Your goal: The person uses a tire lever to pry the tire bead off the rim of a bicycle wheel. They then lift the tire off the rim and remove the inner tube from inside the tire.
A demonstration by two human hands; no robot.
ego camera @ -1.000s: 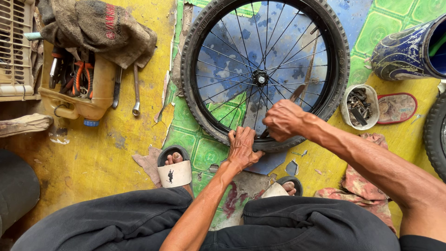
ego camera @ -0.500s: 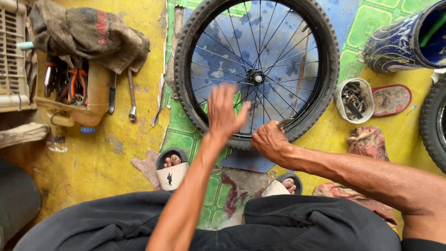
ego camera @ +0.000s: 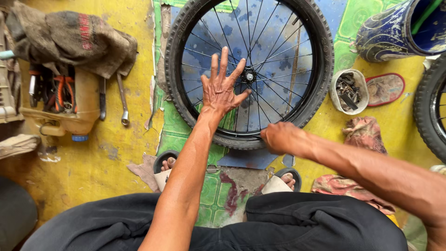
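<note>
On the yellow floor a bicycle wheel lies flat. The left hand has left the tyre and now spreads open over the spokes; the right hand stays clenched at the near rim.

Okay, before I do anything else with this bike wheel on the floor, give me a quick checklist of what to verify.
1. Wheel lying flat on the floor: ok.
2. Left hand spread open over the spokes, beside the hub: ok.
3. Right hand at the near rim, grip on the tyre: cannot tell.
4. Tyre seated all round: cannot tell, top edge out of view.
5. Wrenches within reach on the left: ok.
6. Cup of small parts upright: ok.
</note>
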